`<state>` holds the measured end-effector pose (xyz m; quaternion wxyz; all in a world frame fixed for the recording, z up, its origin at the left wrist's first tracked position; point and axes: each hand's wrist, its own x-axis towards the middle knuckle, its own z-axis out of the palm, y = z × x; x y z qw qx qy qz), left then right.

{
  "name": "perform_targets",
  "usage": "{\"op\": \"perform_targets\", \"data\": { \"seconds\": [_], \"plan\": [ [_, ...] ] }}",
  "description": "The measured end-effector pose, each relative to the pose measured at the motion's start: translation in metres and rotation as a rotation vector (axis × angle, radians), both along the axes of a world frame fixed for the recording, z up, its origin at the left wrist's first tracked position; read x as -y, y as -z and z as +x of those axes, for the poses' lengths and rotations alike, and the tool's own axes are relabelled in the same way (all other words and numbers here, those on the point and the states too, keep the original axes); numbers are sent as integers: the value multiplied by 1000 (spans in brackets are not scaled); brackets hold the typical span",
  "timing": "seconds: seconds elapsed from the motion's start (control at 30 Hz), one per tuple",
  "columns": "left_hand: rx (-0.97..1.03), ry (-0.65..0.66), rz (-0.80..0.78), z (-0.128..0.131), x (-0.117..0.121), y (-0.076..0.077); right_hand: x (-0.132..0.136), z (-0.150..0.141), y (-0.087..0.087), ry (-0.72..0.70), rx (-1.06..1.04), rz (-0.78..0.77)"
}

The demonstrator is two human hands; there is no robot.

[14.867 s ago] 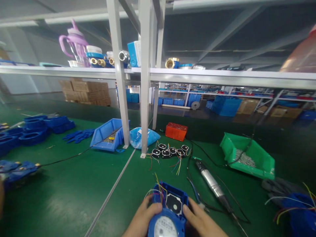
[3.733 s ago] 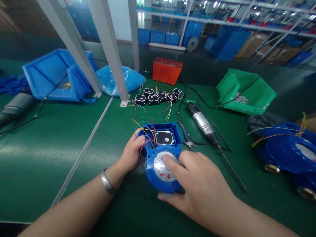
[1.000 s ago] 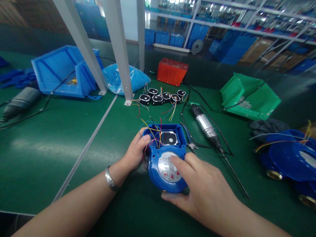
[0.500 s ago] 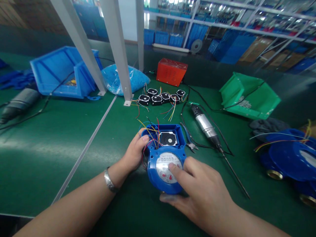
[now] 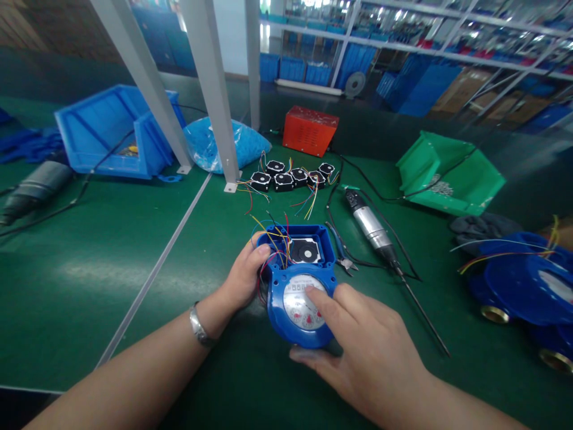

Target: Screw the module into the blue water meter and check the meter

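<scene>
A blue water meter housing (image 5: 298, 286) lies on the green bench in front of me, its white dial up and its rear compartment open, showing a black-and-white module and loose coloured wires (image 5: 273, 245). My left hand (image 5: 242, 278) grips the housing's left side, thumb by the wires. My right hand (image 5: 367, 349) cups the lower right edge with the thumb under it, and the index finger rests on the dial face.
Several black modules with wire tails (image 5: 293, 177) lie beyond the meter, before an orange box (image 5: 310, 130). An electric screwdriver (image 5: 376, 233) and pliers (image 5: 341, 249) lie to the right. A green bin (image 5: 450, 173), blue bin (image 5: 114, 131), more blue meters (image 5: 519, 280) and shelf posts (image 5: 215, 89) surround.
My right index finger has shifted a little on the dial face. The meter and my left hand have stayed almost where they were.
</scene>
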<state>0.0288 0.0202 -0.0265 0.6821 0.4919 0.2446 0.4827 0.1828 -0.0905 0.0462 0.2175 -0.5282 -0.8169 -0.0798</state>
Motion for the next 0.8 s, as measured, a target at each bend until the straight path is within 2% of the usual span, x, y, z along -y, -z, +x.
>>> {"op": "perform_targets", "data": {
  "seconds": [0.13,0.27,0.6,0.8],
  "plan": [
    [-6,2,10,-1,0,1,3,-3,2,-72,-46,100],
    [-24,-2,25,-1,0,1,4,-5,3,-124,-61,91],
    [-49,-14,21,0,-1,2,4,-2,1,27,15,75],
    [-16,-4,22,-1,-1,2,3,-2,2,-52,-11,49]
  ]
}}
